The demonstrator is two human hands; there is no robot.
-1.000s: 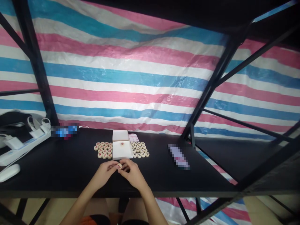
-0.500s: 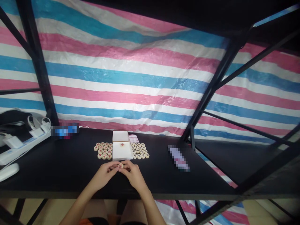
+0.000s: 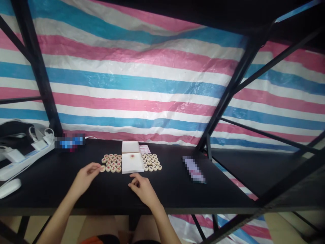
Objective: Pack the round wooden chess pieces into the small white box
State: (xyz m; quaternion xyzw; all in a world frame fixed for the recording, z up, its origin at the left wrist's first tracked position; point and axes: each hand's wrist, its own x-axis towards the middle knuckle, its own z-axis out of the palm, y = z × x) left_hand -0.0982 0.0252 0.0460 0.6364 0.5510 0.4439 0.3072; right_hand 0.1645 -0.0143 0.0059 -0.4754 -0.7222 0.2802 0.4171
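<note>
My left hand (image 3: 85, 177) pinches a round wooden chess piece (image 3: 102, 168) and holds it at the front left corner of the left group of pieces (image 3: 112, 162), which bear red marks. My right hand (image 3: 141, 187) rests on the black table (image 3: 63, 183) in front of the white box (image 3: 132, 162), fingers loosely curled, with nothing in it. One piece (image 3: 132, 156) lies inside the white box. A second group of pieces (image 3: 151, 162) lies right of the box.
A white lid (image 3: 130, 146) lies behind the box. A white power strip with plugs (image 3: 24, 154) and a white mouse (image 3: 9, 187) are at the left. A blurred flat object (image 3: 194, 169) lies to the right. Black frame bars and a striped tarp stand behind.
Both hands held one piece together in front of the box. My left hand has carried it left to the red-marked group; my right hand has let go and stayed.
</note>
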